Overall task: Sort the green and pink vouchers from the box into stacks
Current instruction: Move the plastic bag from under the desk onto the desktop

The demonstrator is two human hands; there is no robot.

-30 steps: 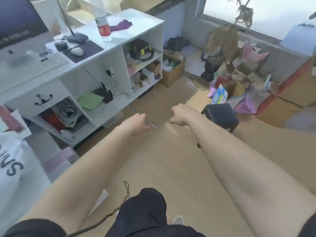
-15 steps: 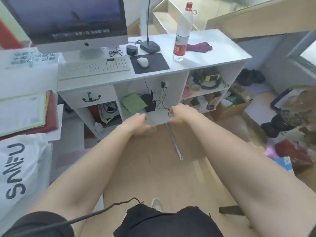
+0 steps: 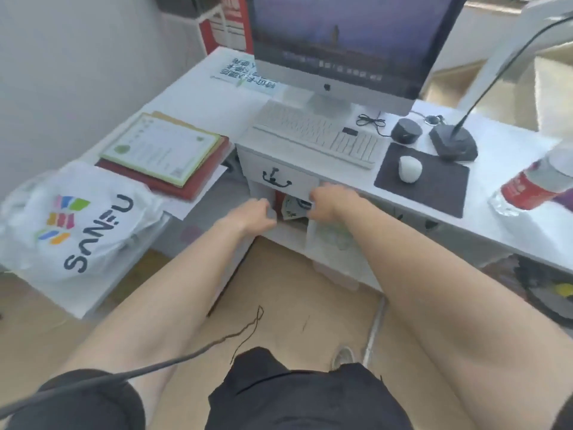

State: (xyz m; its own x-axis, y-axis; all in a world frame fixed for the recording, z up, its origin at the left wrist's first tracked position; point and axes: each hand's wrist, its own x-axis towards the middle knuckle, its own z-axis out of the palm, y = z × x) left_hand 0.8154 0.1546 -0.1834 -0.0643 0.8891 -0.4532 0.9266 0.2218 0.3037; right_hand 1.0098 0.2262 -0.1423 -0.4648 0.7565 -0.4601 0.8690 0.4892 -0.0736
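No box and no green or pink vouchers can be made out in the head view. My left hand (image 3: 254, 214) and my right hand (image 3: 330, 201) are stretched out side by side, fingers curled, with nothing visible in either. They hover in front of the white drawer (image 3: 285, 178) of the desk (image 3: 511, 156), above the open shelf below it. A pale greenish sheet (image 3: 335, 240) lies on that shelf, partly hidden by my right forearm.
On the desk stand a monitor (image 3: 338, 41), keyboard (image 3: 319, 135), mouse (image 3: 410, 169) on a dark pad, lamp base (image 3: 452, 144) and a tilted water bottle (image 3: 533, 187). A side table on the left holds a green-bordered certificate (image 3: 161, 147) on red folders and a white printed bag (image 3: 71, 225).
The view has swung left from the floor and window to the desk and monitor. Both hands kept their curled pose side by side and now sit in front of the drawer.
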